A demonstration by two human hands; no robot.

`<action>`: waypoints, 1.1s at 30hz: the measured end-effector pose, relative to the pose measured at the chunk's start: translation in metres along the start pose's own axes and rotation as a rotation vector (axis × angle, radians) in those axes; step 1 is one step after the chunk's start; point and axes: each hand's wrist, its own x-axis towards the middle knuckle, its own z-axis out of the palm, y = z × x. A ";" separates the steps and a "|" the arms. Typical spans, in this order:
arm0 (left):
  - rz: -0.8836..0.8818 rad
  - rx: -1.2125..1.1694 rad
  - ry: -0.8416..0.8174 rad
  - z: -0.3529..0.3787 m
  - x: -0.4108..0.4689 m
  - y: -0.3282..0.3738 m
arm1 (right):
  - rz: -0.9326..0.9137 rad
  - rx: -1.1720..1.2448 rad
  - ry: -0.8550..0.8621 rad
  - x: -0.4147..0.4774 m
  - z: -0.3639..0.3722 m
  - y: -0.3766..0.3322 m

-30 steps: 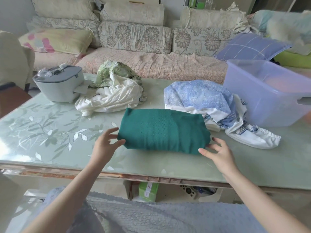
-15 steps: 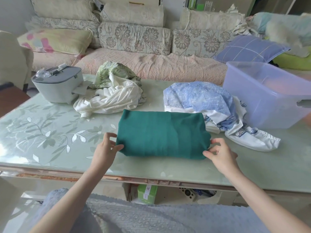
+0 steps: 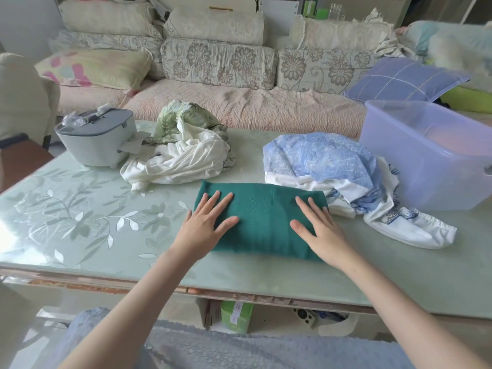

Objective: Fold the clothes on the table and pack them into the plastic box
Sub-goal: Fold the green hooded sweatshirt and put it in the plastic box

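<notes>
While both palms lie flat on it, folded green garment (image 3: pixel 263 217) sits midway along the table's (image 3: pixel 80 235) front edge | left hand (image 3: pixel 205 227): fingers straight, spread, pressing its left half | right hand (image 3: pixel 319 230): likewise, right half | plastic box (image 3: pixel 426 161): right edge | blue-and-white clothes (image 3: pixel 332 161): between garment and box, touching the garment

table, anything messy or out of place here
Two crumpled heaps: white and green clothes at the back, and blue and white clothes beside the plastic box, one cuffed end trailing forward. The green garment under the left hand and right hand lies neatly folded.
</notes>
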 end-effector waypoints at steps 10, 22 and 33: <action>-0.122 -0.005 -0.063 -0.011 0.015 0.012 | 0.045 0.121 -0.053 0.012 -0.010 -0.005; -0.035 -0.149 0.043 0.003 0.028 0.015 | 0.110 0.231 0.011 0.036 -0.010 0.012; -0.578 -0.526 -0.086 -0.042 0.055 -0.017 | 0.497 0.595 -0.020 0.059 -0.033 0.036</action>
